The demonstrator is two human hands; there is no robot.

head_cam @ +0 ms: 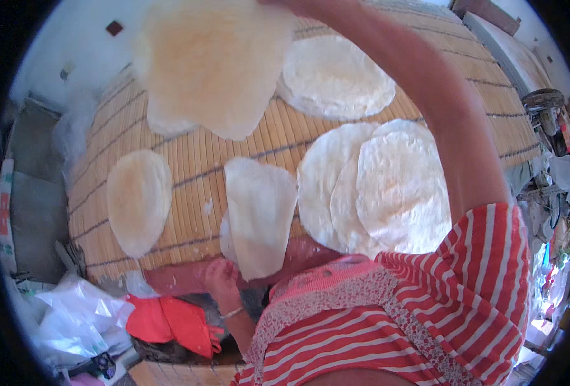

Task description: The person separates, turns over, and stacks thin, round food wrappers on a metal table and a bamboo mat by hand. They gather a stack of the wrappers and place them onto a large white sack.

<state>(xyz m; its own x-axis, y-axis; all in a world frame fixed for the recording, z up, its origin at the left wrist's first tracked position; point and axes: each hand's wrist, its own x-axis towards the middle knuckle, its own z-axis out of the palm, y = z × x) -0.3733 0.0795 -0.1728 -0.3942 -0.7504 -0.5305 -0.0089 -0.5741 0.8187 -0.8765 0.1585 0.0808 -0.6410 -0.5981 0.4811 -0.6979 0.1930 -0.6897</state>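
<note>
My left hand rests with curled fingers on the dark red table edge, beside a thin folded flatbread sheet. Whether its fingers pinch the sheet's lower layer is hidden. My right arm arches over the table, and the right hand is blurred and cut off by the top edge. From it hangs a large, browned flatbread sheet, blurred and raised above another pale sheet. On the right lie overlapping round flatbreads. A thick round stack sits farther back.
A slatted bamboo mat covers the table. At its left lies a narrow oval pile of flatbreads. Clear plastic bags and a red cloth item sit below the front left edge. Clutter lines the right side.
</note>
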